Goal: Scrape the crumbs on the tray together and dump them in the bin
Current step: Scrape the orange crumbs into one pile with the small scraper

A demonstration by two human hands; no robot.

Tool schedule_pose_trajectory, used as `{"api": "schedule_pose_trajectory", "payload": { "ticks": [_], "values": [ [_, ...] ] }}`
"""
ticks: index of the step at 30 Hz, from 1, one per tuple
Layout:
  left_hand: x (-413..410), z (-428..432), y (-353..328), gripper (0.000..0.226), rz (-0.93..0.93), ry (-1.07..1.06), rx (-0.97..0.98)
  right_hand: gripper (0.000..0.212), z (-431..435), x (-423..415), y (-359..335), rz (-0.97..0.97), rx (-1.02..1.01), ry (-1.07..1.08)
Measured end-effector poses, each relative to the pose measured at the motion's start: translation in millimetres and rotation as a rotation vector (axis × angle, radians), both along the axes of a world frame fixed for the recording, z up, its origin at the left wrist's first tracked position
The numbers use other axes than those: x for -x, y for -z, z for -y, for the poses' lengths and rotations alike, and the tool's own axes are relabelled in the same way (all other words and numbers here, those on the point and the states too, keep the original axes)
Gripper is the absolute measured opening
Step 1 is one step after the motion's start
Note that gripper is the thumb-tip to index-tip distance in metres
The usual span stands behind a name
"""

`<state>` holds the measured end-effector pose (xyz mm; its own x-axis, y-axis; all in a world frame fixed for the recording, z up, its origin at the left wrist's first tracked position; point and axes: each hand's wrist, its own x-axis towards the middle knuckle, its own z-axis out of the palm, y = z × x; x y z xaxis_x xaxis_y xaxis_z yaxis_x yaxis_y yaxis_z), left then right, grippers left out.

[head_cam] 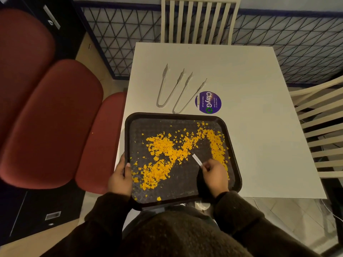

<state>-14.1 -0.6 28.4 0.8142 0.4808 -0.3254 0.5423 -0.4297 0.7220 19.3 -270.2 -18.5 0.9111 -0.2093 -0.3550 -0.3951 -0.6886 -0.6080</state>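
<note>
Nearest the camera, two dark sleeves (239,206) reach forward over the desk's near edge. The left grip (120,175), a bare hand, clasps the left rim of a dark brown rectangular plastic tray (174,115), thumb hooked over onto its inner side. The right grip (215,175) pinches a thin white flat strip (197,159) between fingertips and thumb, the strip's free end slanting toward the tray's middle. Orange-yellow crumbs (167,151) lie scattered on the tray: one thick band runs from the centre to the near-left, another along the right side. The tray rests on a white square desk (250,80), its near edge jutting past the desk. Just beyond the tray lie two metal tongs (159,105) (174,110), side by side, and a round purple sticker (208,102). White slatted chairs (198,19) stand at the far and right sides, red cushioned seats (52,117) to the left.
</note>
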Motion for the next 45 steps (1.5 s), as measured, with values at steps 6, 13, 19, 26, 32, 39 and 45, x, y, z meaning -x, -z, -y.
{"api": "schedule_pose_trajectory", "payload": {
  "ticks": [6,13,19,26,32,39,45],
  "values": [
    [0.0,-0.4,-0.9,0.045,-0.002,0.008,-0.028,0.008,-10.1,-21.9,2.9,0.029,-0.006,-0.056],
    [0.4,-1.7,3.8,0.044,-0.03,0.006,-0.048,0.015,-10.5,-87.8,-3.1,0.008,-0.012,0.045],
    [-1.0,1.7,-1.3,0.044,0.003,-0.024,-0.029,0.016,1.6,-104.6,3.2,-0.014,0.037,0.221],
    [-3.4,-3.4,3.0,0.044,0.014,-0.005,-0.02,0.009,-9.8,-64.4,-10.2,0.08,0.003,0.024],
    [-0.4,-4.8,4.5,0.061,0.035,0.002,0.026,0.014,-27.5,-70.4,-5.5,0.028,-0.027,0.004],
    [-2.4,-4.3,2.2,0.043,0.03,0.003,0.039,0.016,-34.5,-128.5,-3.0,0.001,-0.038,0.068],
    [-2.5,-2.2,-0.4,0.044,0.069,-0.006,0.083,0.019,-10.7,-136.6,1.4,-0.007,0.015,0.223]
  ]
}}
